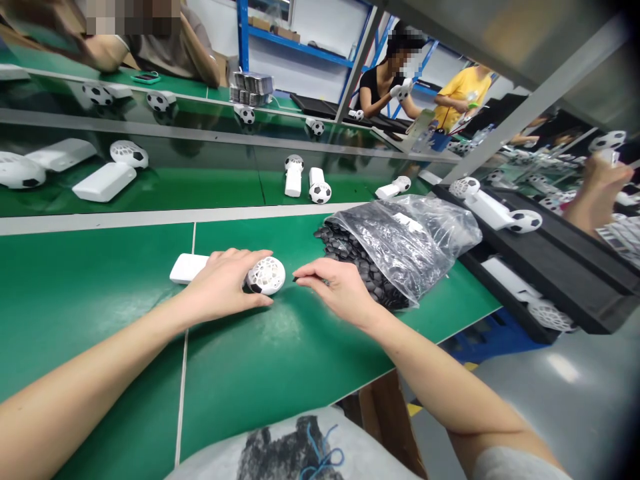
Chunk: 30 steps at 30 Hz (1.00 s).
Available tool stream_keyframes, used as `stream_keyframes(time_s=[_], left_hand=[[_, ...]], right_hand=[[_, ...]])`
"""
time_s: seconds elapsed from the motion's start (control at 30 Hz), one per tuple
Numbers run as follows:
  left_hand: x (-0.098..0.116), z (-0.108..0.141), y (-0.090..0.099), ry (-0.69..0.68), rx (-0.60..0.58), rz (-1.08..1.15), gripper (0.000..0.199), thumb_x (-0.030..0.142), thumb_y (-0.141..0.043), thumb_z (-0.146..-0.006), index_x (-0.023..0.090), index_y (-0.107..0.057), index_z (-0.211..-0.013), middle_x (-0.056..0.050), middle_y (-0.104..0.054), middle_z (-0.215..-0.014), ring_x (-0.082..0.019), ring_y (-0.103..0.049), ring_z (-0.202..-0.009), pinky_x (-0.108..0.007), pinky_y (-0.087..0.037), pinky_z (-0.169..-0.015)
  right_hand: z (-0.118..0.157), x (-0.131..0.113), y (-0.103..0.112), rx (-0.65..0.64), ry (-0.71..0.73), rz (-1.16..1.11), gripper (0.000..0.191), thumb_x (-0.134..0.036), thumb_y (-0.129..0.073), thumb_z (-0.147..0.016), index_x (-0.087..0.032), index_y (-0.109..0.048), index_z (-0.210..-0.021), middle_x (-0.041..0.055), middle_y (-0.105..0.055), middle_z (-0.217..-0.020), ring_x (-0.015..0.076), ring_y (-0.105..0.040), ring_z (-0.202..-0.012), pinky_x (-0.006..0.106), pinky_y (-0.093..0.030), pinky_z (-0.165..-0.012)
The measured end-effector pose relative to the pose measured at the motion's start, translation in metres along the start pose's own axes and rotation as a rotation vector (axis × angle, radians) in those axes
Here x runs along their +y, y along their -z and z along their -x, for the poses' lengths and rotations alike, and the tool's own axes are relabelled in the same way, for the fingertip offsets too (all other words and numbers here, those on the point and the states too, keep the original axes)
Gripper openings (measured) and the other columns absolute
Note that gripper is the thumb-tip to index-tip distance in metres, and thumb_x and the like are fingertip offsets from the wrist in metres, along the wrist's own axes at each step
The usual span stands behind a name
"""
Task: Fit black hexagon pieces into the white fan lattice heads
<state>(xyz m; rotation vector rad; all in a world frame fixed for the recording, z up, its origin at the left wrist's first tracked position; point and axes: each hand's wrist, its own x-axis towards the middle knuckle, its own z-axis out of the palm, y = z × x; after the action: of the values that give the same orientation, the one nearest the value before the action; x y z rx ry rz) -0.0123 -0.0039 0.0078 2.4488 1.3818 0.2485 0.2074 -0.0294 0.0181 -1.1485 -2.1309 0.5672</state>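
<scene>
White football-pattern handheld unit (265, 276), head view: lies at 12 o'clock on the green bench mat (100, 313), lattice ball end pointing right, flat white body (187, 269) pointing left. Left hand (220, 285) is cupped over the ball end, fingers curled wide around it, pressing it to the mat; likely pinned so it can't roll. Right hand (340, 290) makes a narrow thumb-and-finger pinch at the ball end, apparently on a small dark piece (296, 279) (too small to confirm). It sits just beside the lattice, not clearly touching.

Clear plastic bag (417, 243) at 1 o'clock, mouth facing the hands, spilling dark pieces (350, 260); placed within easy reach of the right hand, it seems. Black tray (565, 267) at 2 o'clock, off the bench edge, holds finished-looking units (493, 210), probably kept apart from the work area. More units (293, 175) sit on the far bench at 12 o'clock. Co-worker in black (375, 87) holds a white item at 1 o'clock, beside a co-worker in yellow (463, 90).
</scene>
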Motion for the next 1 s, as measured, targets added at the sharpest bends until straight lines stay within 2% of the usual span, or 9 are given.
stream_keyframes(time_s=[0.2,0.33,0.43,0.57,0.63,0.83,1.0], left_hand=[[0.006,0.001,-0.002,0.022,0.045,0.005,0.078,0.07,-0.053,-0.064,0.025,-0.044,-0.126,-0.008,-0.056,-0.119,-0.03,-0.048,-0.107,-0.043,-0.034,-0.088],[0.011,0.0,-0.002,0.043,0.079,-0.011,0.073,0.069,-0.051,-0.066,0.023,-0.047,-0.123,-0.008,-0.059,-0.115,-0.03,-0.05,-0.105,-0.043,-0.035,-0.089],[0.014,0.0,-0.003,0.055,0.105,-0.019,0.065,0.065,-0.049,-0.07,0.022,-0.05,-0.12,-0.007,-0.061,-0.111,-0.03,-0.051,-0.103,-0.044,-0.035,-0.089],[0.015,0.0,-0.005,0.046,0.12,-0.012,0.06,0.061,-0.05,-0.073,0.022,-0.051,-0.118,-0.007,-0.062,-0.109,-0.029,-0.052,-0.103,-0.045,-0.035,-0.09],[0.014,0.0,-0.005,0.039,0.119,0.001,0.059,0.059,-0.051,-0.072,0.021,-0.051,-0.118,-0.007,-0.062,-0.109,-0.029,-0.051,-0.103,-0.045,-0.035,-0.091],[0.012,0.0,-0.003,0.016,0.063,0.047,0.064,0.061,-0.053,-0.07,0.021,-0.05,-0.119,-0.007,-0.061,-0.11,-0.029,-0.052,-0.102,-0.046,-0.033,-0.093],[0.011,0.0,-0.004,0.007,0.068,0.075,0.06,0.06,-0.051,-0.071,0.022,-0.05,-0.118,-0.006,-0.061,-0.111,-0.028,-0.053,-0.101,-0.046,-0.032,-0.093]], right_hand=[[-0.006,0.004,-0.008,-0.107,0.398,0.299,0.027,-0.013,-0.039,-0.089,-0.018,-0.063,-0.101,0.0076,-0.061,-0.088,0.0163,-0.052,-0.08,0.029,-0.045,-0.069],[-0.015,0.003,-0.014,-0.154,0.528,0.337,0.025,-0.012,-0.038,-0.089,-0.013,-0.063,-0.09,0.0082,-0.063,-0.082,0.0178,-0.052,-0.078,0.031,-0.044,-0.069],[-0.021,0.003,-0.015,-0.184,0.467,0.196,0.017,-0.013,-0.046,-0.087,-0.016,-0.063,-0.083,0.0054,-0.064,-0.083,0.0156,-0.054,-0.079,0.028,-0.044,-0.072],[-0.024,0.005,-0.016,-0.134,0.214,-0.011,0.008,-0.012,-0.06,-0.079,-0.016,-0.06,-0.085,0.0022,-0.064,-0.082,0.0121,-0.057,-0.076,0.023,-0.046,-0.071],[-0.024,0.005,-0.016,-0.117,0.156,-0.058,0.009,-0.012,-0.063,-0.076,-0.016,-0.059,-0.082,0.0013,-0.064,-0.08,0.0114,-0.058,-0.074,0.022,-0.045,-0.07],[-0.025,0.0,-0.014,-0.205,0.221,0.104,0.006,-0.013,-0.062,-0.077,-0.018,-0.058,-0.076,-0.0001,-0.065,-0.076,0.014,-0.059,-0.076,0.027,-0.04,-0.072],[-0.03,-0.004,-0.01,-0.273,0.164,0.09,0.01,-0.013,-0.062,-0.076,-0.019,-0.054,-0.077,0.0,-0.061,-0.078,0.0141,-0.057,-0.076,0.028,-0.04,-0.072]])
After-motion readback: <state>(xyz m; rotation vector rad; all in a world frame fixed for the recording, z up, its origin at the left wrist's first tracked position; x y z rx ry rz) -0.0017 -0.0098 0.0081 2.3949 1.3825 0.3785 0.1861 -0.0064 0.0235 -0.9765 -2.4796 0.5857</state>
